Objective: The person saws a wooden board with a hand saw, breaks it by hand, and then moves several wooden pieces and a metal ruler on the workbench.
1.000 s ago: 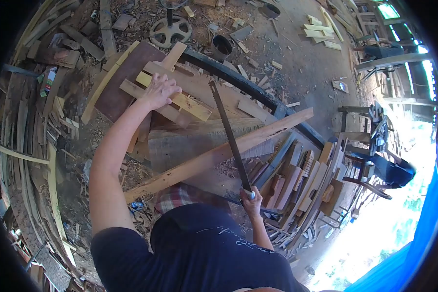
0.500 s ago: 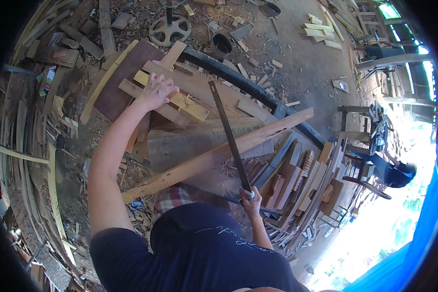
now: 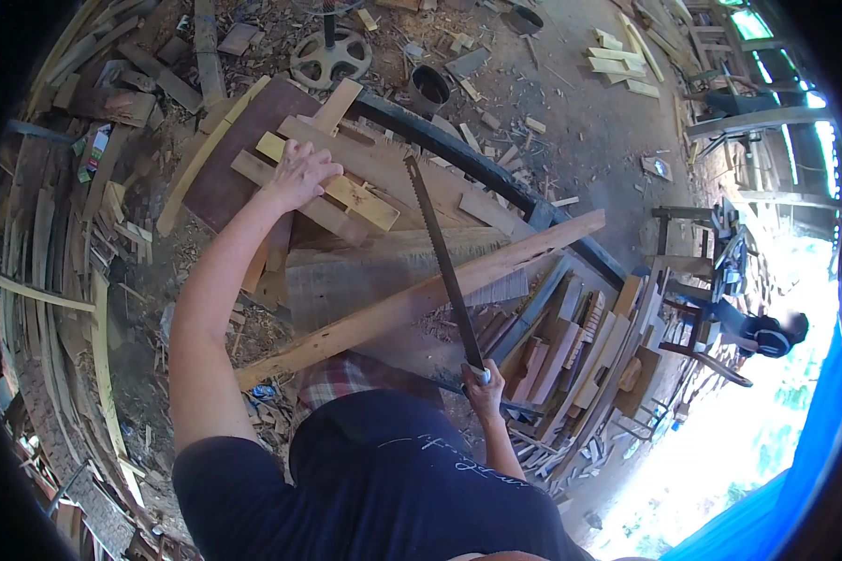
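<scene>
My left hand (image 3: 304, 176) presses down on a yellow wood strip (image 3: 367, 202), its fingers curled over the strip. Beside that strip lies a paler wood piece (image 3: 253, 169); both rest across wider boards. In my right hand (image 3: 484, 390) is a handsaw (image 3: 444, 266), gripped by its handle. The long dark blade slants up and away, its toothed edge towards the left and its tip near the wide board (image 3: 393, 173). Under the blade, a long wooden beam (image 3: 374, 323) runs diagonally in front of me. The blade is apart from the yellow strip.
A dark metal rail (image 3: 477, 164) passes behind the boards. Stacked timber (image 3: 580, 355) lies to the right, and long slats (image 3: 42, 262) pile up at the left. A handwheel (image 3: 330, 58) and a dark bucket (image 3: 428, 86) stand beyond. Another person (image 3: 767, 332) is at far right.
My hands and the saw hold nearly the same position, with only a slight shift of the view. At far right, the other person's head and upper body have moved a little.
</scene>
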`<state>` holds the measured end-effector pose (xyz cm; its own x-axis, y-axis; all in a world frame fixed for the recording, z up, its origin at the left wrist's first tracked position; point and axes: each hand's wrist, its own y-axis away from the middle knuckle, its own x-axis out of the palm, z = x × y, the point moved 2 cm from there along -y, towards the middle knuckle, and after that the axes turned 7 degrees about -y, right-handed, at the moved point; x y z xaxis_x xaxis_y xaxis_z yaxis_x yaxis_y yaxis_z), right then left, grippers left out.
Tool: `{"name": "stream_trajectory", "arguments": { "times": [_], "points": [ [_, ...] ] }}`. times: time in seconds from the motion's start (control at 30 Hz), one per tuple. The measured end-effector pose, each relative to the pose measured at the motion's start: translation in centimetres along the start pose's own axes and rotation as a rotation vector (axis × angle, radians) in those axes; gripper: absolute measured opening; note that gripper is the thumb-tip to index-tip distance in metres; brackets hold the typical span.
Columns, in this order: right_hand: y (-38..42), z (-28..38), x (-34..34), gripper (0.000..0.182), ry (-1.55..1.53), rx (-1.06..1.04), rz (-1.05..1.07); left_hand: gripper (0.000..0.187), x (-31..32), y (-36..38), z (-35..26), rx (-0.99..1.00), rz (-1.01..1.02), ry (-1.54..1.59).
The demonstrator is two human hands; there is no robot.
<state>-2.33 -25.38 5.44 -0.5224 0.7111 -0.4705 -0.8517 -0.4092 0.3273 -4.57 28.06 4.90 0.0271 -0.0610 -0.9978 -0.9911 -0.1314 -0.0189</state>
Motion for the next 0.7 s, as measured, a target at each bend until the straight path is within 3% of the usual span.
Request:
{"name": "stream_trajectory", "arguments": {
  "times": [0.7],
  "points": [
    [-0.1, -0.7, -0.2, 0.022, 0.054, -0.047, -0.007, 0.042, 0.4, 0.3, 1.3, 0.004, -0.061, 0.017]
  ]
}}
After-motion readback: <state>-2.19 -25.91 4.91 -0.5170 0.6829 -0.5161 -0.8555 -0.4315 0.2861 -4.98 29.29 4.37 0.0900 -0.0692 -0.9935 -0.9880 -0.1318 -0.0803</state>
